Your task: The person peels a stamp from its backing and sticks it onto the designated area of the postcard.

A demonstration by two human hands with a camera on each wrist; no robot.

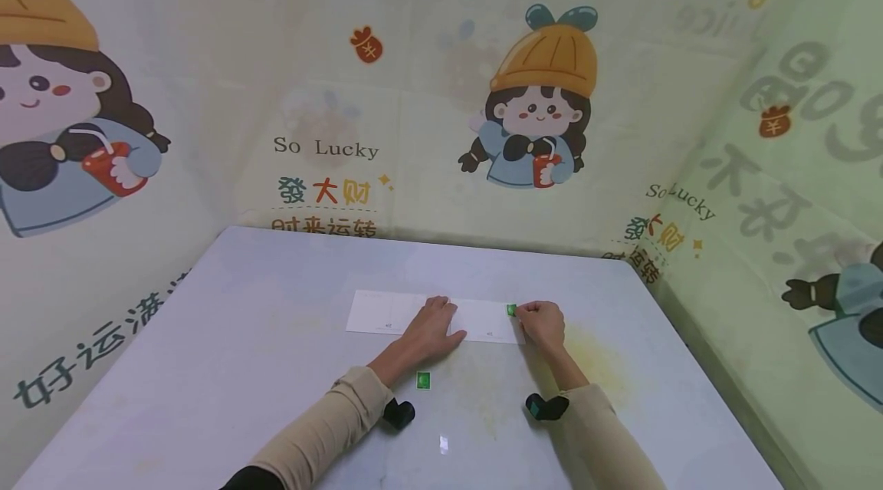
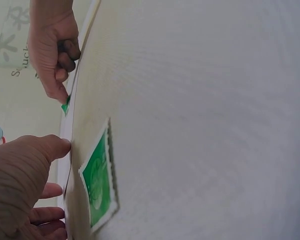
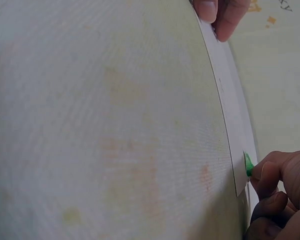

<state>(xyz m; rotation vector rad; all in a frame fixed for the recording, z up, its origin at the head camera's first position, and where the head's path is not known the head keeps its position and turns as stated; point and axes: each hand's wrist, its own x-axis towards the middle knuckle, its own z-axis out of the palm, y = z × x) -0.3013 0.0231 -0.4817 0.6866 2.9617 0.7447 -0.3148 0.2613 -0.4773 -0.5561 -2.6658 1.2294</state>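
Two white paper panels (image 1: pixel 483 320) lie side by side on the table, printed with small marks. My left hand (image 1: pixel 431 327) rests across their middle with fingers extended; in the left wrist view its thumb (image 2: pixel 57 147) reaches to the paper's near edge. At the upper right corner of the right-hand panel, my right hand (image 1: pixel 542 323) pinches a small green postage stamp (image 1: pixel 511 310) between thumb and index finger. This stamp (image 3: pixel 248 164) is partly hidden by the fingertips in the right wrist view. A second green stamp (image 2: pixel 99 182) with perforated white edges lies on the table nearer me.
The white table (image 1: pixel 290 367) extends around the papers, with a faint yellowish stain to the right. Cloth walls (image 1: pixel 428 106) printed with cartoon figures and lettering stand behind it and at both sides. Black straps (image 1: pixel 547 406) sit at both wrists.
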